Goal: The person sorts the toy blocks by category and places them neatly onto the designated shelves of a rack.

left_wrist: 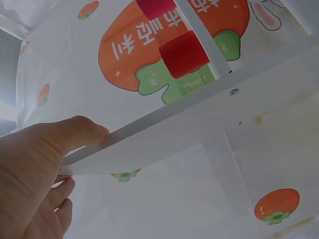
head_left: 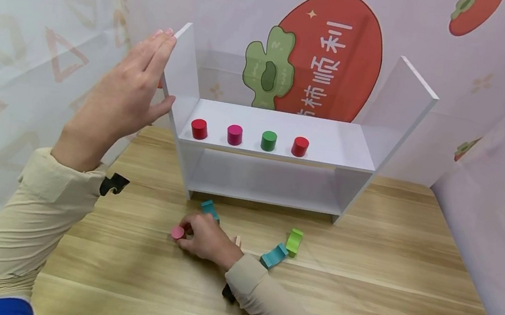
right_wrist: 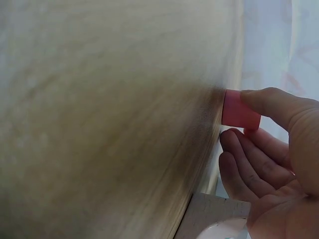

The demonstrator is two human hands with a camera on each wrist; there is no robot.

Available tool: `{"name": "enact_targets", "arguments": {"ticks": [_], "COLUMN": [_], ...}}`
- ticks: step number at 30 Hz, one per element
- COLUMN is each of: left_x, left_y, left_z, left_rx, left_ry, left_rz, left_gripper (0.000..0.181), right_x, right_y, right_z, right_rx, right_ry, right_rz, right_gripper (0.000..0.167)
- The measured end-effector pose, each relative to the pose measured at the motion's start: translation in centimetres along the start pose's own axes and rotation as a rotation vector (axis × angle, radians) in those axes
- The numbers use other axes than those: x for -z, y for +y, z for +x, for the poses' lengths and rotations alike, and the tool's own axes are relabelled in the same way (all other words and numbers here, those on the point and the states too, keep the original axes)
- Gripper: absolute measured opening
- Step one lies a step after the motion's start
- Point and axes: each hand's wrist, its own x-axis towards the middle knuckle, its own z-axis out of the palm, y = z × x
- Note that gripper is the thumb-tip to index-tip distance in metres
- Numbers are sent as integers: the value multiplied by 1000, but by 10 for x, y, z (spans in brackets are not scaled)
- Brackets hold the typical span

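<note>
My left hand (head_left: 129, 81) holds the upper left side panel of a white two-tier shelf (head_left: 285, 130). In the left wrist view its thumb lies along the panel's edge, with the other fingers partly hidden behind it. Low on the table, my right hand (head_left: 209, 240) pinches a small pink cylinder block (head_left: 177, 232) between thumb and fingers; in the right wrist view the block (right_wrist: 240, 110) touches the wood. Along the upper board stand a red cylinder (head_left: 199, 129), a magenta cylinder (head_left: 234, 135), a green cylinder (head_left: 269, 141) and another red cylinder (head_left: 300, 146).
Around my right hand lie a teal curved block (head_left: 209, 209), another teal curved block (head_left: 274, 256), a lime green curved block (head_left: 294, 242) and a pale wooden piece (head_left: 238, 241), mostly hidden by the hand. The wooden table (head_left: 408, 287) meets patterned cloth walls behind and at the sides.
</note>
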Motion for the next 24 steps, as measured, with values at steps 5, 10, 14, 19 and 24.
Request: {"name": "enact_targets", "arguments": {"ticks": [5,10,14,19,24], "left_x": [0,0,0,0,1], "left_y": [0,0,0,0,0], "left_z": [1,1,0,0,1], "left_rx": [-4,-5,-8,-5,-6], "left_ry": [6,8,4,-2,1], "left_rz": [-5,-6,-10,-13,-5], "left_gripper": [90,89,90,90,90], "right_x": [3,14,27,53,87], "right_y": [0,-1,0,3,9], "right_z": [-2,-13,-26,-43,-68], "right_rx": [-32,-29,-28,-66,-101], "right_ry": [-16,-22,-18,3,47], "right_rz": [37,52,110,169,199], "right_gripper": [16,14,12,12,17]}}
